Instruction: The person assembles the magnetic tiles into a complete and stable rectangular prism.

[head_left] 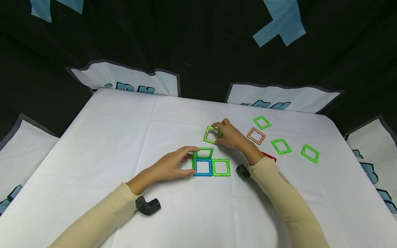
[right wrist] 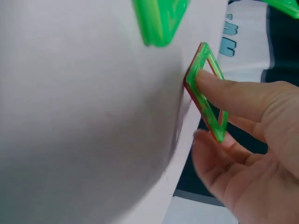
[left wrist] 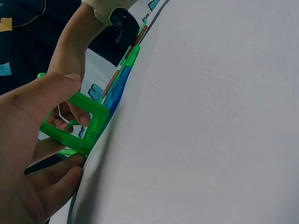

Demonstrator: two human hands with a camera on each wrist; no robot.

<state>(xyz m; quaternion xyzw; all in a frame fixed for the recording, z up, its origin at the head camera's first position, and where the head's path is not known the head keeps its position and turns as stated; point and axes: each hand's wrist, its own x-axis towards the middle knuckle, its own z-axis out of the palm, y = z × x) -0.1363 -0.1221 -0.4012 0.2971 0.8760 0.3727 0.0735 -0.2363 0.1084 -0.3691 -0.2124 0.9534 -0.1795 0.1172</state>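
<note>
My left hand (head_left: 170, 166) holds an upright green square magnetic tile (left wrist: 97, 125) between thumb and fingers, at the left side of a flat blue square tile (head_left: 203, 174). Another green tile (head_left: 206, 149) stands at the blue tile's far side, and a flat green tile (head_left: 221, 175) adjoins its right side. Just beyond this group, my right hand (head_left: 231, 135) pinches a green square tile (head_left: 206, 133) by its right side. In the right wrist view, a red edge runs along that green tile (right wrist: 210, 113), and the thumb presses its face.
Loose square tiles lie to the right: a green one (head_left: 257, 118), an orange one (head_left: 250, 132), and two more green ones. A red tile (head_left: 269, 156) is partly hidden by the right forearm. White cloth (head_left: 173, 220) covers the table; a black curtain (head_left: 198, 41) hangs behind.
</note>
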